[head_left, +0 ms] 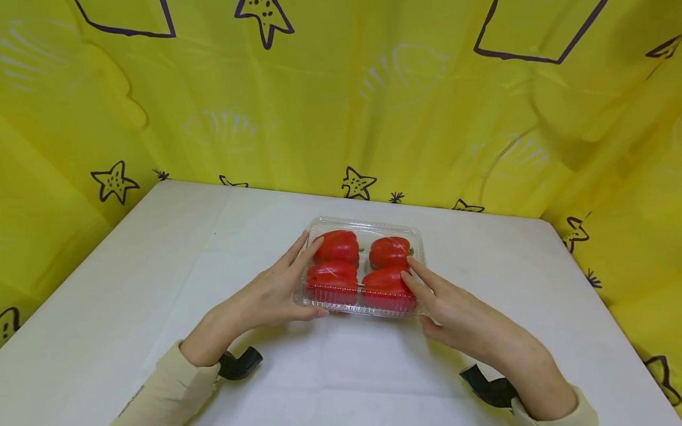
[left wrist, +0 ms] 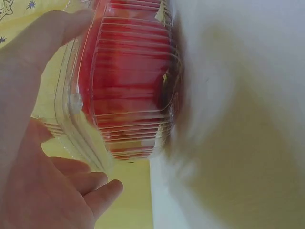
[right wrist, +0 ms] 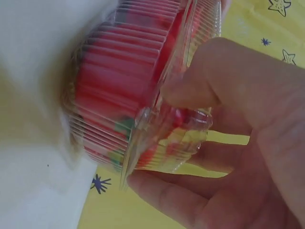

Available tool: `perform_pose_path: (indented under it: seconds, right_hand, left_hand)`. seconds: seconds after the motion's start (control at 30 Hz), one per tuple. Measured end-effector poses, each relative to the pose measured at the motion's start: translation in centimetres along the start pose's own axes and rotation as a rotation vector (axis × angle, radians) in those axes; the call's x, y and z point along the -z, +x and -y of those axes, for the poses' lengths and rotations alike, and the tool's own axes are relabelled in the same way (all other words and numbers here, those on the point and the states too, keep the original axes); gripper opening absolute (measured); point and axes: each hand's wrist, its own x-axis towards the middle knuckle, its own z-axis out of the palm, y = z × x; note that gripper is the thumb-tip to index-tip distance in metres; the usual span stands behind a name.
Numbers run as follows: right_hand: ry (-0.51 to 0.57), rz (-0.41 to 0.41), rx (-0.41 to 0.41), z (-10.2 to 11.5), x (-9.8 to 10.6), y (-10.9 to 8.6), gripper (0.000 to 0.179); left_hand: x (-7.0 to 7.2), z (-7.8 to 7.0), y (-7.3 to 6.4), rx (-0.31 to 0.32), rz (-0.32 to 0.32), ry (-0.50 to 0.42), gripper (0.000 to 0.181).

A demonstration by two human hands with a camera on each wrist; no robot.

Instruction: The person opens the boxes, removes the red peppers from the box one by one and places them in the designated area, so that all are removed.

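Observation:
A clear plastic clamshell box with a ridged wall and a lid over it sits on the white table, holding several red bell peppers. Green stems show on some of them. My left hand grips the box's left side, its thumb at the near rim and its fingers spread up along the lid edge. On the opposite side my right hand holds the near right corner. Its thumb presses by the rim while the fingers reach over the lid.
A white-covered table spreads out around the box. Yellow curtains printed with stars and fish stand behind it and at both sides. Dark curved pieces show under both wrists, by the pale sleeves.

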Motion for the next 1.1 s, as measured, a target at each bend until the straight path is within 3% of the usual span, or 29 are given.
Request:
perform_pose_path:
  seconds: [0.3,0.5,0.87,1.1]
  right_hand:
    - [-0.092,0.022,-0.068,1.1,-1.1,0.0,0.075]
    - [-0.170,0.007,-0.066,1.4,-1.6,0.0,0.072]
    - [-0.036,0.047,-0.064,0.4,-0.8,-0.7,0.084]
    - [-0.022,-0.055,0.030,-0.5,-0.7,-0.9,0.075]
  left_hand:
    - [-0.1,-0.2,0.5,0.009,-0.005,0.024,0.113]
    - [-0.2,-0.1,0.5,0.005,-0.002,0.026,0.112]
    - [-0.1,0.1,0.3,0.001,0.002,0.011,0.113]
    - [0.2,0.0,0.2,0.011,-0.006,0.005,0.112]
